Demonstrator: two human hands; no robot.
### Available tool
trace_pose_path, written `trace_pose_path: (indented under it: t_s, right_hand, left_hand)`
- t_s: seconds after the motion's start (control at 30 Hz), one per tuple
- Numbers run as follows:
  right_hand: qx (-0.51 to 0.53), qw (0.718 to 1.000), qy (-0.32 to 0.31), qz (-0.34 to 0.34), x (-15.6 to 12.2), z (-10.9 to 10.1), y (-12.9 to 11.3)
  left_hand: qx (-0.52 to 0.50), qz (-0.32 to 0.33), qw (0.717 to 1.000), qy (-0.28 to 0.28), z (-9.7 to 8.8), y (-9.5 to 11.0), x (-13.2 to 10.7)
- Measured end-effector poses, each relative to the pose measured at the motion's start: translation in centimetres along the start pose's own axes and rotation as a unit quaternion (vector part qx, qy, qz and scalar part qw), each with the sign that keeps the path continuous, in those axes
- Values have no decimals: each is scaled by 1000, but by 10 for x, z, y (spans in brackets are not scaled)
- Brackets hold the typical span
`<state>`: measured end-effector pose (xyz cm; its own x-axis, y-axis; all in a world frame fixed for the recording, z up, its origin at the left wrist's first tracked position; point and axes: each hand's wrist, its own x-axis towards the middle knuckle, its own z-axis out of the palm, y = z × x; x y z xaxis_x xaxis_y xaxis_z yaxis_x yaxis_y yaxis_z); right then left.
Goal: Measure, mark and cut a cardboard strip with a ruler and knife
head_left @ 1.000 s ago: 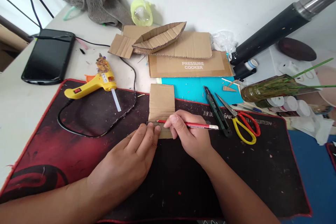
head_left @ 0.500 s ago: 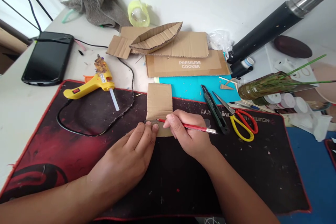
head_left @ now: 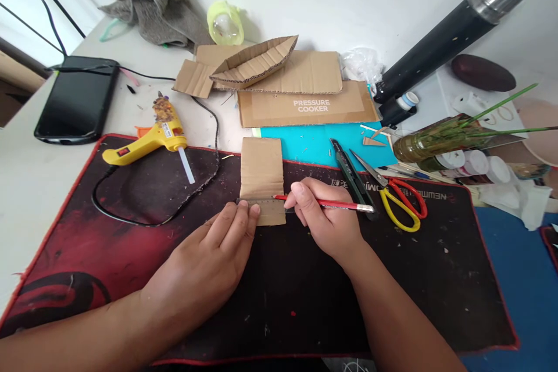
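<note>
Well, the glue gun (head_left: 152, 139) lay leftward; next, the left hand (head_left: 204, 258) clamped a ruler (head_left: 267, 208) across the card (head_left: 261, 165) on the mat (head_left: 279, 302); apart from it, the right hand (head_left: 329, 221) pinched a pencil (head_left: 342, 204), beside knife (head_left: 351, 177) and scissors (head_left: 384, 182).

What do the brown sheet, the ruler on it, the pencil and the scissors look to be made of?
Brown sheet: probably matte corrugated cardboard; faint ridges cross its face.
Ruler: likely clear plastic; brown shows through it.
Pencil: smooth red coat, perhaps over wood; the core is hidden.
Scissors: grey blades look metal; red and yellow handles may be plastic or coated metal.
</note>
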<state>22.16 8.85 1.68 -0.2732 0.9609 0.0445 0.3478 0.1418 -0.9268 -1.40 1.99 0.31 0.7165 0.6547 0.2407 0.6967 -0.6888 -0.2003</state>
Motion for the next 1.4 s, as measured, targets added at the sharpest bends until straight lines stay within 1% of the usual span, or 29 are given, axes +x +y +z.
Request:
trace_pose_path:
  t_s: [0.17,0.37,0.53,0.8,1.0,1.17,1.4]
  right_hand:
    - [10,1000,5,4,-1,0,3]
    - [47,998,32,17,-1,0,5]
    - [64,997,27,15,-1,1,4]
    - [41,999,14,11,-2,1,6]
    - [30,999,12,13,-2,1,7]
    - [33,999,10,20,-2,1,9]
    - [43,999,14,20,-2,2,9]
  left_hand:
    - [2,1,1000,-4,-1,0,1]
    - [-1,-4,1000,-2,-3,0,2]
    - [4,0,1000,-2,-2,1,1]
    - [17,0,1000,-1,0,0,0]
    - [6,7,1000,-3,1,1,-1]
    - [-1,4,1000,3,2,1,-2]
    - [23,6,1000,5,1,1,1]
